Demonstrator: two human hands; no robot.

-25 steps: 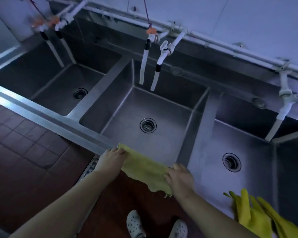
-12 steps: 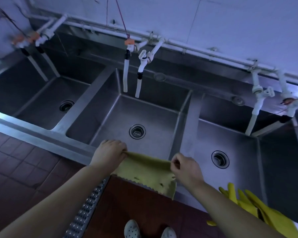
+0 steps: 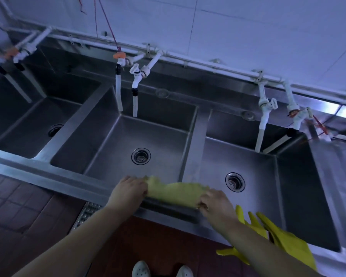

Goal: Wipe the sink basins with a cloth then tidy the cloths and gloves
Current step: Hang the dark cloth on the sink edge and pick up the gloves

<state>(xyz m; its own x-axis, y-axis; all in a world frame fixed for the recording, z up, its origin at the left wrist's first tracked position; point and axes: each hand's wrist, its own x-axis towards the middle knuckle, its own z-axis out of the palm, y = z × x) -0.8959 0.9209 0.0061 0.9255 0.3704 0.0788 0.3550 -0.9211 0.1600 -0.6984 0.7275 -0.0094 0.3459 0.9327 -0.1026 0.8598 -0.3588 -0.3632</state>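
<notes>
Left hand [image 3: 129, 189] and right hand [image 3: 215, 201] each grip an end of the cloth [image 3: 173, 191]. Its long axis runs nine to three along the sink's front rim [image 3: 168, 211]. The gloves [image 3: 284, 238] lie at four o'clock, nearer the right hand.

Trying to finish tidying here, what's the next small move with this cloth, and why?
Probably lower the cloth onto the front rim and let go: both the left hand and right hand hold it stretched right above that rim, near the gloves draped there.

Two bare forearms with no sleeves, bare hands [image 3: 128, 191], white perforated clog shoes [image 3: 141, 269] on both feet
</notes>
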